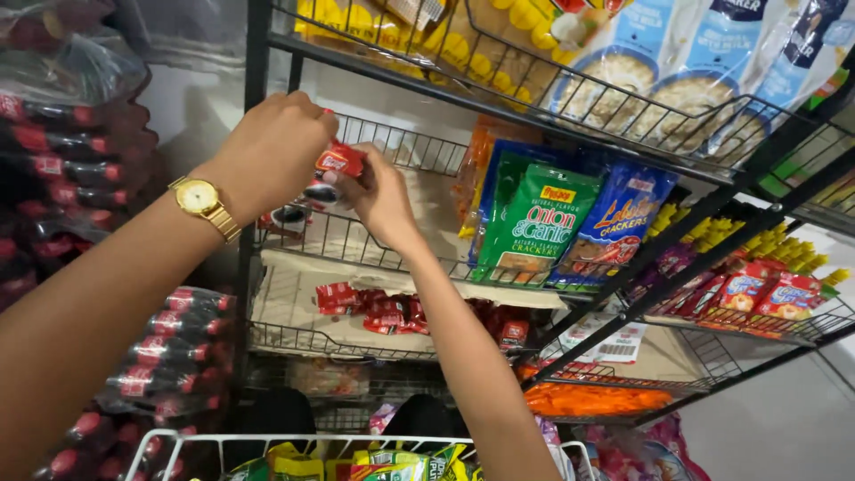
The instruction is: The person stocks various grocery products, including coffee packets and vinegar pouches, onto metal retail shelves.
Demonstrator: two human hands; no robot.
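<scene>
My left hand (272,151), with a gold watch on its wrist, and my right hand (378,196) are raised together at the left end of a black wire shelf (356,245). Between them they hold small red snack packets (337,165); one dark packet end (319,191) hangs just below. Both hands close on the packets, above the shelf's cardboard liner. More small red packets (378,312) lie on the shelf below, under my right forearm.
Green and blue cracker bags (534,223) stand at the right of the same shelf. Yellow and blue bags fill the top shelf (570,98). Shrink-wrapped dark soda bottles (160,356) are stacked at left. A white wire basket (356,445) with snack packs sits at the bottom.
</scene>
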